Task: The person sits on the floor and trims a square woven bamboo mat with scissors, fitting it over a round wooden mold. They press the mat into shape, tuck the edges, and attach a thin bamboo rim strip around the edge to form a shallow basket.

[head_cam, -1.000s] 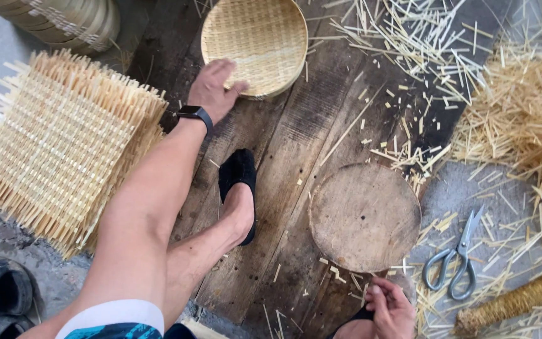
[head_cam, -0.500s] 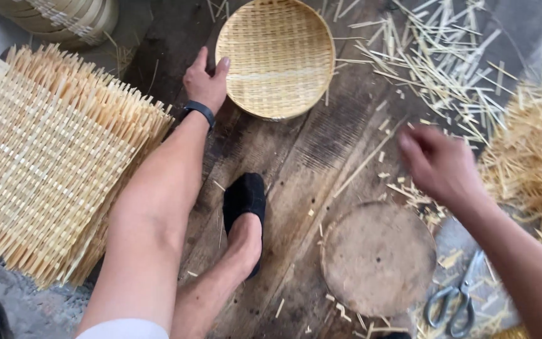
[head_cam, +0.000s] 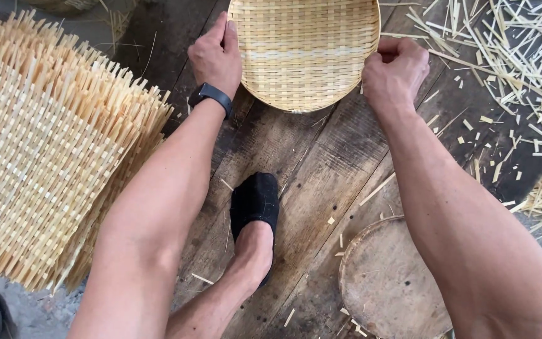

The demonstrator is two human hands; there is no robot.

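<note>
At the top centre of the frame we are gripping the finished round woven tray [head_cam: 303, 50] by its rim, left hand [head_cam: 216, 55] and right hand [head_cam: 395, 68] both closed on it, while square mats [head_cam: 45, 163] at left are awaiting shaping.

The top edge of the frame cuts off the far part of the round woven tray [head_cam: 304, 53]. Your right hand [head_cam: 395, 70] curls over the tray rim, so its fingertips are hidden. At lower right, the round wooden board [head_cam: 387, 285] is partly covered by your forearm and cropped at the bottom edge. The woven mat stack [head_cam: 45, 157] runs off the left edge.
</note>
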